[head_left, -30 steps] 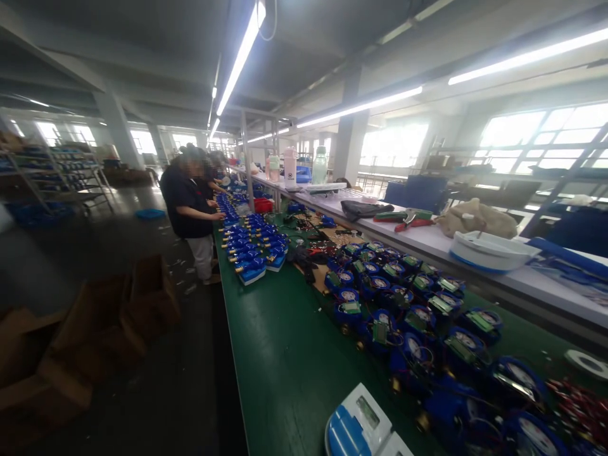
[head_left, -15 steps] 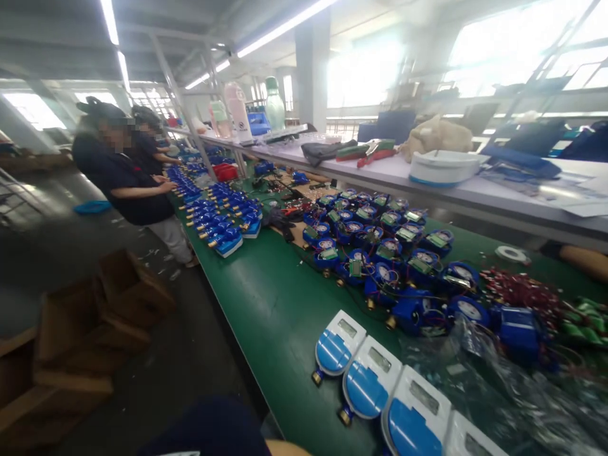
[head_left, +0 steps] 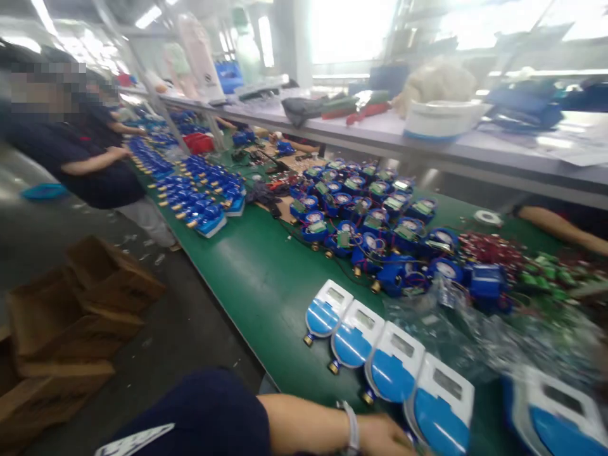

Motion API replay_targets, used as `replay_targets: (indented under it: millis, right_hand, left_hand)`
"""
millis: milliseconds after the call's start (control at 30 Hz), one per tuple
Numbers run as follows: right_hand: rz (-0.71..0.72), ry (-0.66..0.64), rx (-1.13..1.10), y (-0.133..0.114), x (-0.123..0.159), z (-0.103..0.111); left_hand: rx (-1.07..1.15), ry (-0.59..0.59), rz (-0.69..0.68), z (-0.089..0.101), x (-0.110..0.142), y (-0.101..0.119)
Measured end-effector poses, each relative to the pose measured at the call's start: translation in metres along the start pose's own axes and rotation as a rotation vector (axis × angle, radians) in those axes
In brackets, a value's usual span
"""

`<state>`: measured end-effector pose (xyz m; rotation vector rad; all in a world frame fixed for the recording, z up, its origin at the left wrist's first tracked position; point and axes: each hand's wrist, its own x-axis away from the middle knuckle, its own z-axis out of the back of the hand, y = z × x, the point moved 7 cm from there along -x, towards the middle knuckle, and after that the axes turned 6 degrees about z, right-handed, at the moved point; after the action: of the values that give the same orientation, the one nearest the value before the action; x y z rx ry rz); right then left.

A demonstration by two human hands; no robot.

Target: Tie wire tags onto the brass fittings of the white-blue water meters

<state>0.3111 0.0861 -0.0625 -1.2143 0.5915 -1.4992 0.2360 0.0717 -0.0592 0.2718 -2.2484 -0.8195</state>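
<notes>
L hand (band on wrist) at the near end of a row of 4 covered water meters, partly cut off by frame, grip can't tell; R hand out of view. Many open, wired meter bodies remain uncovered on green bench mat.
</notes>
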Motion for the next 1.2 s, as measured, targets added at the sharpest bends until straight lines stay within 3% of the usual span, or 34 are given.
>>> replay_targets:
  millis: [100,133,200,267,333,400,500,600,667,800,867,933,1067,1133,1200]
  right_hand:
    - [-0.042,0.078,-0.011,0.002,0.038,0.03]
    - [-0.056,0.091,-0.023,0.001,0.044,0.032]
    - [-0.157,0.06,-0.187,0.008,0.047,0.023]
    - [-0.299,0.066,-0.349,0.02,0.046,0.014]
    - [-0.317,0.067,-0.399,0.024,0.044,0.01]
    - [-0.213,0.059,-0.314,0.019,0.043,0.015]
    - [-0.036,0.03,-0.153,0.008,0.044,0.027]
    - [0.016,-0.004,-0.113,0.005,0.044,0.031]
    - [-0.029,-0.002,-0.129,0.011,0.043,0.029]
    - [-0.231,0.11,-0.277,0.032,0.04,0.02]
    - [-0.242,0.142,-0.321,0.035,0.039,0.018]
    - [-0.161,0.12,-0.297,0.031,0.038,0.018]
    - [-0.016,0.048,-0.181,0.021,0.037,0.023]
    - [-0.043,0.065,-0.159,0.023,0.036,0.025]
    - [-0.123,0.123,-0.175,0.028,0.036,0.024]
  left_hand:
    - [-0.002,-0.196,0.229,-0.018,-0.001,-0.016]
    - [-0.006,-0.139,0.244,-0.016,-0.003,-0.017]
    - [-0.098,0.074,0.124,-0.003,-0.005,-0.01]
    - [-0.166,0.177,-0.026,0.001,-0.003,-0.001]
    - [-0.208,0.205,-0.097,0.001,-0.002,0.002]
    - [-0.159,0.14,0.017,-0.002,-0.006,-0.007]
    - [0.053,-0.086,0.329,-0.013,-0.011,-0.024]
    - [0.078,-0.154,0.386,-0.015,-0.014,-0.021]
    - [-0.068,-0.037,0.274,-0.008,-0.016,-0.014]
    - [-0.557,0.336,-0.2,0.004,-0.004,0.018]
    - [-0.646,0.387,-0.308,0.003,0.002,0.023]
    - [-0.518,0.331,-0.207,0.005,-0.002,0.014]
    - [-0.041,0.085,0.24,0.0,-0.018,-0.018]
    - [0.061,0.047,0.293,-0.003,-0.022,-0.021]
    - [0.053,0.11,0.234,0.0,-0.024,-0.017]
